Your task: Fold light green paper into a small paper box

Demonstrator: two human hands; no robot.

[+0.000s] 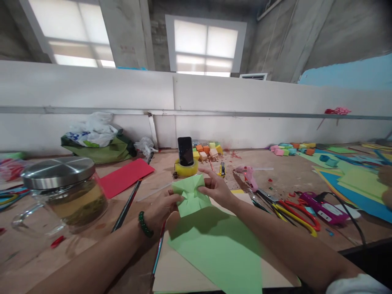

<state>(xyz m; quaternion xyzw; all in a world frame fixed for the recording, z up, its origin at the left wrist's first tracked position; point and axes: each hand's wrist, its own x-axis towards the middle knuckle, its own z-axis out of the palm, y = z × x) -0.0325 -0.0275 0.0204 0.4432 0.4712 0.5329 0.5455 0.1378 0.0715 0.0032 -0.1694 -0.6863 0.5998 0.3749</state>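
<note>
A jar (65, 192) stood at the near left of the table (275, 171), a phone (185, 150) on a tape roll (185, 168) at the far centre, scissors (294, 212) to the right, and a bag (94, 141) behind the jar.

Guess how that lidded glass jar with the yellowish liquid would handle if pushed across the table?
The glass jar with the steel lid looks mostly full of liquid, so probably heavy for its size and prone to sloshing. It is squat and wide, so likely slides rather than tips. Glass walls and the clear side handle suggest it is fragile and possibly slippery.
</note>
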